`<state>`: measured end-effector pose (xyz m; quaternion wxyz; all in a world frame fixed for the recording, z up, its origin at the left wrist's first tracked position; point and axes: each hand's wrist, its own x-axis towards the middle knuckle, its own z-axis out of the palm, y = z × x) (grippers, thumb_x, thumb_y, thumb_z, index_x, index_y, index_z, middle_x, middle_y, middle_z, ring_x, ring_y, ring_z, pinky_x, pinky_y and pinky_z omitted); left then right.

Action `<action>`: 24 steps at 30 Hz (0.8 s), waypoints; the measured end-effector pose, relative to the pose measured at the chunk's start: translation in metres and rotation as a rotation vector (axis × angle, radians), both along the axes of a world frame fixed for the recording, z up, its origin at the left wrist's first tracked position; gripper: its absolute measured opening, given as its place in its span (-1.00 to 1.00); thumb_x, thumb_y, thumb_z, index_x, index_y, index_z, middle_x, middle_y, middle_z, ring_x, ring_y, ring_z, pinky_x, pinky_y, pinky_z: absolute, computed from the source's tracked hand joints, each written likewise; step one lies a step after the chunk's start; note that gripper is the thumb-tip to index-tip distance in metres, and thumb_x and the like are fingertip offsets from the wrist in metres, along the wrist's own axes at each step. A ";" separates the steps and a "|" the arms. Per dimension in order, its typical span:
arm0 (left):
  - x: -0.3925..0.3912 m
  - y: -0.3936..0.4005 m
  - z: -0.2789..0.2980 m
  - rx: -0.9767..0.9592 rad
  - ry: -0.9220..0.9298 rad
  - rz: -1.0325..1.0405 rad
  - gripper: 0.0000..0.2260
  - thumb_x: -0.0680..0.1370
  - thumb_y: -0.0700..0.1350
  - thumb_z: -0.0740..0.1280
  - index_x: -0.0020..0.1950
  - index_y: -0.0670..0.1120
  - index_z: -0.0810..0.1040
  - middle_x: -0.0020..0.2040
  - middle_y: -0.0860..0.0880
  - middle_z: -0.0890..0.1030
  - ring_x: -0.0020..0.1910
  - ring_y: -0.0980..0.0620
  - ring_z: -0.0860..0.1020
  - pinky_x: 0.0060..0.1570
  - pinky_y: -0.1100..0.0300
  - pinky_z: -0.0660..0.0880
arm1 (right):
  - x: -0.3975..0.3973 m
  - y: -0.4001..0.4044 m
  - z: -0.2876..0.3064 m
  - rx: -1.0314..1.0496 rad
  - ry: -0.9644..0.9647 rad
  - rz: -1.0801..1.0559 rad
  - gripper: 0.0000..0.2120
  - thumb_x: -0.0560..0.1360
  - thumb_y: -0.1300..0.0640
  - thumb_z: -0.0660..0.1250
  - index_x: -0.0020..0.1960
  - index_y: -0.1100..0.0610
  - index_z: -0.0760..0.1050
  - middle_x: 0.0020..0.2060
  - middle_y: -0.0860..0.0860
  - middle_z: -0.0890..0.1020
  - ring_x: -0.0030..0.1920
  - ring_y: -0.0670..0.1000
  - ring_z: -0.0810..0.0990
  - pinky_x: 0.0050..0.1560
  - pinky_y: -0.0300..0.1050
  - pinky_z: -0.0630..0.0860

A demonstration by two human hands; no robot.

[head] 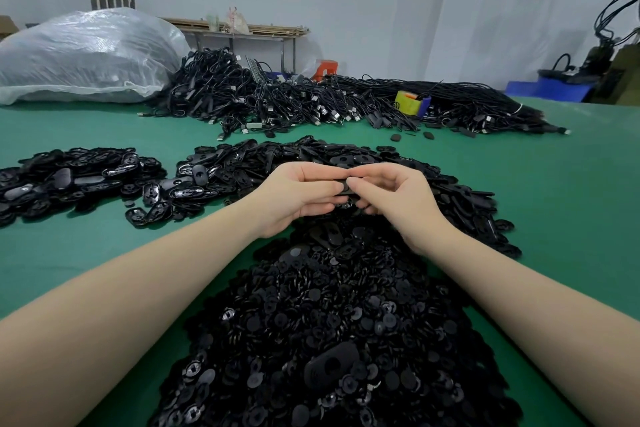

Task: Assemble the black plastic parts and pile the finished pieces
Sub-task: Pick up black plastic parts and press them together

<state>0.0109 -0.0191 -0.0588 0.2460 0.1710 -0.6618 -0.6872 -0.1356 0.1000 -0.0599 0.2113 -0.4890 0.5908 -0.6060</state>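
Note:
My left hand [298, 196] and my right hand [394, 199] meet above the middle of the green table, both gripping one black oval plastic part [341, 188] edge-on between fingers and thumbs. Most of that part is hidden by the fingers. Below my hands lies a big heap of small round black pieces [332, 329] with a larger oval shell [330, 366] on top. Behind my hands spreads a heap of black oval shells [311, 156]. A separate pile of oval pieces [72, 177] sits at the left.
The green table [561, 184] carries a long mound of black cables with plugs [311, 97] at the back, with a yellow and blue object [412, 102] in it. A large clear plastic bag [83, 55] lies back left. Blue bins [550, 87] stand at the right.

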 end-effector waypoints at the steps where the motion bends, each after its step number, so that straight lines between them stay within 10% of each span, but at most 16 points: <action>1: -0.001 0.000 0.000 -0.001 0.003 0.014 -0.79 0.55 -0.28 0.38 0.02 0.02 0.69 -0.05 -0.03 0.74 -0.05 0.08 0.71 -0.20 0.33 0.59 | -0.001 0.000 0.000 0.015 -0.061 0.022 -0.88 0.48 0.22 0.46 0.00 0.09 0.67 -0.30 -0.02 0.69 -0.31 -0.09 0.64 -0.26 -0.26 0.56; 24: -0.003 0.006 -0.003 -0.139 -0.015 0.063 -0.80 0.55 -0.28 0.39 0.02 0.01 0.69 -0.05 -0.02 0.74 -0.05 0.09 0.70 -0.15 0.32 0.58 | -0.003 0.001 0.000 0.091 -0.147 0.075 -0.86 0.48 0.33 0.41 -0.02 0.15 0.67 -0.32 0.03 0.71 -0.30 -0.11 0.65 -0.26 -0.31 0.54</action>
